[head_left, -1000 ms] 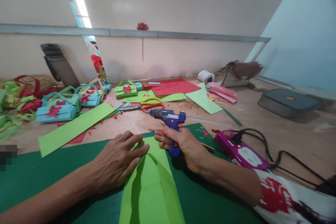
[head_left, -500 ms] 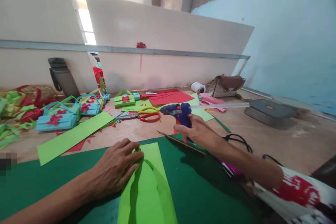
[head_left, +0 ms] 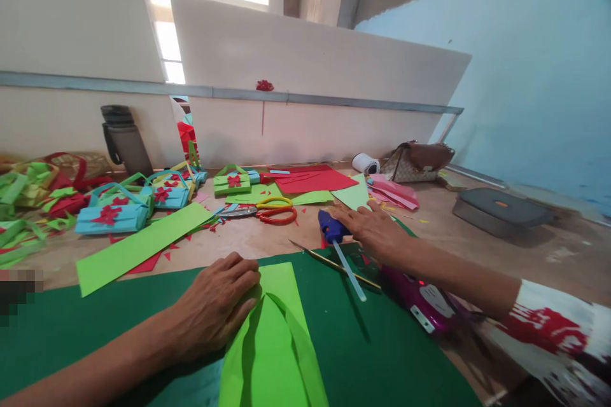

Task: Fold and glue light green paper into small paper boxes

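My left hand point(head_left: 222, 299) has its fingers curled together, pinching the upper left edge of a folded bright green paper piece point(head_left: 272, 356) on the dark green mat point(head_left: 363, 356). At the mat's far edge, my right hand point(head_left: 375, 229) rests on the blue glue gun point(head_left: 331, 227), its fingers over the gun's body. From the gun a clear glue stick point(head_left: 351, 276) sticks out toward me. Beneath that stick a thin brown pointed stick point(head_left: 334, 264) lies across the mat.
Yellow and red scissors point(head_left: 277, 217), a green strip point(head_left: 143, 248) and red sheets point(head_left: 317, 179) lie beyond the mat. Small paper bags point(head_left: 112, 219) and a bottle point(head_left: 126, 140) stand left. A purple device point(head_left: 424, 302), a handbag point(head_left: 415, 162) and a grey case point(head_left: 501, 203) are right.
My right hand has lowered the glue gun to the tabletop and turned it, so the glue stick now points toward me. My left hand stays on the green paper. The view has shifted slightly.
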The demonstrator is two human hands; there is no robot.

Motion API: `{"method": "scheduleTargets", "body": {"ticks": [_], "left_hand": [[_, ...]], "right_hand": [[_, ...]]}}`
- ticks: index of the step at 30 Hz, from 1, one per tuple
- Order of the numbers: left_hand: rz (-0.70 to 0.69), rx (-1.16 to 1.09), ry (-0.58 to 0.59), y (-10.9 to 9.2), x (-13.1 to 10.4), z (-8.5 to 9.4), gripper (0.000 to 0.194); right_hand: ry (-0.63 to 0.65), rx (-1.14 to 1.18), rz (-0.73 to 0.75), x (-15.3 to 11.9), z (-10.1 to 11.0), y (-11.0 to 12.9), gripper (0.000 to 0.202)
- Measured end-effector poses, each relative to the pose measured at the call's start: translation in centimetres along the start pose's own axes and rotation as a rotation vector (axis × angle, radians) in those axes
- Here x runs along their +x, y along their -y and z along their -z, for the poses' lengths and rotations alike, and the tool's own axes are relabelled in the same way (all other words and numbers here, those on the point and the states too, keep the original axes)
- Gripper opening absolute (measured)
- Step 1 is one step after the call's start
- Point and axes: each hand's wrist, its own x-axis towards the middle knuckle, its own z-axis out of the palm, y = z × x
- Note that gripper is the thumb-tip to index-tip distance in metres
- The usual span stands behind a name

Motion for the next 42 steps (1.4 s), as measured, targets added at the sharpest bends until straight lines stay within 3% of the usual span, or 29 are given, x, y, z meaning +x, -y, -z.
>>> {"method": "scheduleTargets", "body": {"ticks": [3, 7, 14, 21, 26, 29, 32, 36, 42], "left_hand": [[-0.002, -0.002, -0.002, 0.0, 0.0, 0.1, 0.013], [-0.002, 0.013, 0.002, 0.0, 0.0, 0.1, 0.014], [-0.010, 0.027, 0.006, 0.0, -0.1, 0.2, 0.015], [-0.005, 0.033, 0.006, 0.1, 0.0, 0.2, 0.014], [-0.005, 0.037, 0.011, 0.1, -0.1, 0.1, 0.015], [-0.013, 0.040, 0.002, 0.1, -0.1, 0.1, 0.017], [-0.023, 0.039, -0.019, 0.2, -0.1, 0.2, 0.018], [-0.022, 0.034, -0.030, 0.2, -0.1, 0.3, 0.018], [-0.003, -0.023, -0.109, 0.5, -0.1, 0.0, 0.019]], "right_hand": [[-0.012, -0.048, 0.058, 0.4, 0.4, 0.3, 0.076], [-0.031, -0.063, 0.091, 1.6, 0.2, -0.1, 0.062], [-0.013, -0.037, 0.103, 1.9, -0.8, -0.8, 0.058], [0.038, -0.059, 0.050, 1.5, 1.2, 0.1, 0.043], [-0.002, -0.111, 0.057, 0.0, 4.7, 3.9, 0.040], [-0.103, -0.165, 0.166, -1.1, 6.1, 7.5, 0.034], [-0.034, -0.009, 0.284, -1.5, 5.5, 10.2, 0.025], [-0.005, 0.202, 0.389, -0.8, 3.3, 11.8, 0.017], [0.038, 0.340, 0.296, -0.3, 2.2, 11.8, 0.015]]}}
